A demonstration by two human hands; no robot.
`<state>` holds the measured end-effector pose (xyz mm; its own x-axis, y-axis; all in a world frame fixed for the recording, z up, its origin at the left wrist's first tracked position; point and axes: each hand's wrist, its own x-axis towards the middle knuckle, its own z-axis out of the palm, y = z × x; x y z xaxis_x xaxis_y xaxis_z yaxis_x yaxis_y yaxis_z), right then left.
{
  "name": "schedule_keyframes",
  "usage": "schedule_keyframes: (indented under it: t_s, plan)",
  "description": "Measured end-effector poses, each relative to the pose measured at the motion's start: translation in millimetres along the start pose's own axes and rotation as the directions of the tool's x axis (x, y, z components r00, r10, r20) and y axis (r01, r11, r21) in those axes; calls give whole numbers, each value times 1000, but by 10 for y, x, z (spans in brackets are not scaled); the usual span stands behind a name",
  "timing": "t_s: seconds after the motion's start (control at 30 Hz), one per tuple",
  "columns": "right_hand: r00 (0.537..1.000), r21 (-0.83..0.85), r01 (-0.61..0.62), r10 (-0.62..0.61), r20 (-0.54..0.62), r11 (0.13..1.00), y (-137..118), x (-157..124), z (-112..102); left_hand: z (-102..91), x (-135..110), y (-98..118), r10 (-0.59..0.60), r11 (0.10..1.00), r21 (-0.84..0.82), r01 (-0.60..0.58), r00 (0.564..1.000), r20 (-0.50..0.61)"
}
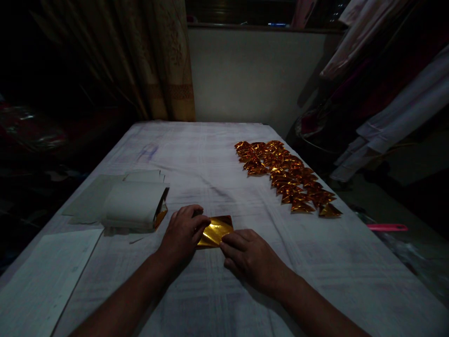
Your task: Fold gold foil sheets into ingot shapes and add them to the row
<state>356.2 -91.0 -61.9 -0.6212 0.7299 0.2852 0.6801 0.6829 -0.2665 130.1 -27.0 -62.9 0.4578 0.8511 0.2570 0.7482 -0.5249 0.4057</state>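
A shiny gold foil paper [216, 231], folded or curled into a small rectangle, lies on the cloth-covered table [196, 285] between my hands. My left hand [182, 229] grips its left side, thumb and fingers closed on the edge. At the lower right corner my right hand [250, 257] has its fingers pressed together on the paper. To the left of my left hand rests a stack of pale sheets [133, 201], the top ones curled over, with gold showing at the right end. Several folded gold foil pieces [289, 175] sit in rows at the far right.
A white sheet or board [45, 276] lies at the table's near left. Beyond the right edge are a pink handle [387, 227] and hanging clothes [396, 112]. A patterned curtain [157, 61] and a pale wall [245, 75] stand behind the table.
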Motion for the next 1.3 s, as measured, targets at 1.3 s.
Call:
schedule_keyframes:
  t_s: [1.3]
  plan:
    - [853,-143,-493,509,117,858,-18,280,146,103,-103,342,-10,997,79,16,996,-83]
